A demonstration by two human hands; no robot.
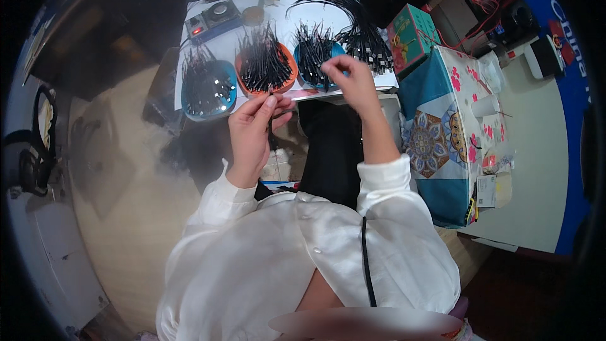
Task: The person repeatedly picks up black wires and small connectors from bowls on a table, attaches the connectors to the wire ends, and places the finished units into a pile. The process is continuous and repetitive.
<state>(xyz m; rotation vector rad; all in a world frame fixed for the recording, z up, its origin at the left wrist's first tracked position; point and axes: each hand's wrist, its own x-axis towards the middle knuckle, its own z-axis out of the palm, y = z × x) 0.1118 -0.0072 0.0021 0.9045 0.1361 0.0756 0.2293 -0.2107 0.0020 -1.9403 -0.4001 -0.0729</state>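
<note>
My left hand (251, 134) pinches a short black cable (271, 127) between thumb and fingers, in front of the table's near edge. The cable hangs down below the fingers. My right hand (353, 82) is over the near side of the right blue tray (345, 69), its thumb and fingertips pressed together. Whatever those fingers hold, if anything, is too small to make out. Thin black cables (314, 50) fill that tray. An orange tray (292, 71) full of similar cables stands just beyond my left hand. Farther left, another blue tray (228, 98) holds cables with pale metallic ends.
A loose bundle of black cables (363, 19) with metal plugs lies at the table's far right. A grey device (214, 20) with a red light and knob stands at the back left. To the right are a green box (413, 36) and a cloth-covered stand (435, 139) bearing a white cup (485, 106).
</note>
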